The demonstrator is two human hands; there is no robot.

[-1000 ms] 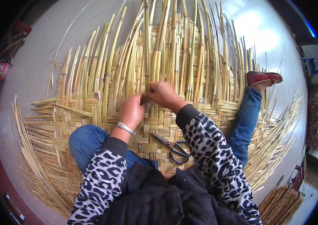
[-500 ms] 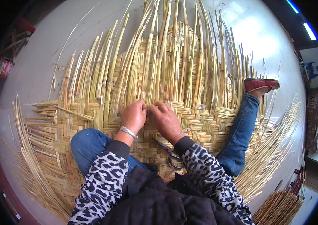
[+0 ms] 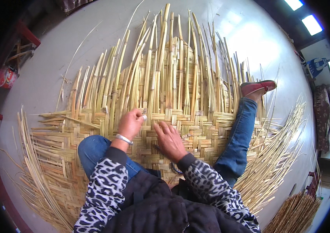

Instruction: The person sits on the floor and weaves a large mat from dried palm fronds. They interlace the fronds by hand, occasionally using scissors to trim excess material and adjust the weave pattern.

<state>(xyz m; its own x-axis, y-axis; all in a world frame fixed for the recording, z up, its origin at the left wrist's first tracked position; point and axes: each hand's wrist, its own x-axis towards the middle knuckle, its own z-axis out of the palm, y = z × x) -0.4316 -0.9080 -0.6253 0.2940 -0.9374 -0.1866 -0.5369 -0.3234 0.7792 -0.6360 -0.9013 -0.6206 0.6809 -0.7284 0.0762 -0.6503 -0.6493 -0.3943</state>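
Woven reed mat (image 3: 196, 128): pale yellow flat strips in a checker weave, lying flat on the floor. Finished weave runs from 9 to 3 o'clock across frame centre. Loose unwoven reed ends (image 3: 165, 58) fan out toward 12 o'clock, more splay at 8 and 4 o'clock. Left hand (image 3: 130, 123) pinches a strip at the weave edge, fingers curled. Right hand (image 3: 169, 139) lies flat, palm down, pressing the woven part just beside it.

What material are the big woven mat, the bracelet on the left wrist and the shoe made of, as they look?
The woven mat: flat, pale yellow split stalks with joints, probably reed or bamboo, dry and matte. The bracelet: seemingly metal, silvery with a bright shine. The shoe: dull red upper, likely cloth or suede, over a paler sole; too small to be sure.
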